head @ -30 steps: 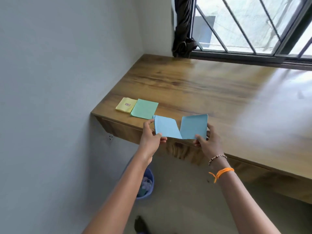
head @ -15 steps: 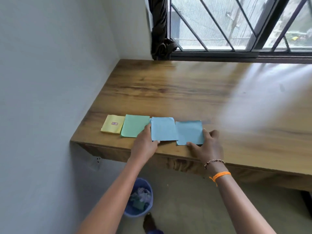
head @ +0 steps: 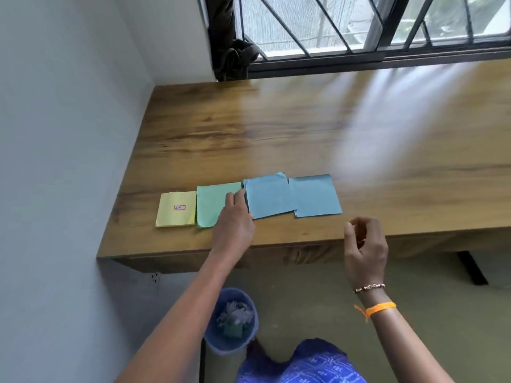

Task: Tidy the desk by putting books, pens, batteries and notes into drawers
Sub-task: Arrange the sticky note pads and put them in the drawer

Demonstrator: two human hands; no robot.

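Note:
Several note pads lie in a row near the front left of the wooden desk [head: 304, 128]: a yellow pad [head: 177, 208] with a small red-framed label, a green pad [head: 213, 203], and two blue pads [head: 269, 196] [head: 315, 196]. My left hand [head: 235, 219] rests on the desk with its fingertips at the left edge of the first blue pad, partly covering the green one. My right hand [head: 365, 244] hovers over the desk's front edge, fingers loosely curled, holding nothing, just below the right blue pad.
A blue waste bin [head: 232, 319] with crumpled paper stands on the floor under the desk's left end. The grey wall [head: 69, 161] borders the desk on the left. A barred window [head: 359, 23] and a dark curtain [head: 229, 45] are behind.
The two blue pads, earlier held in the air, now lie flat on the desk. My right hand has let go and pulled back to the desk edge; the left stays at the pads.

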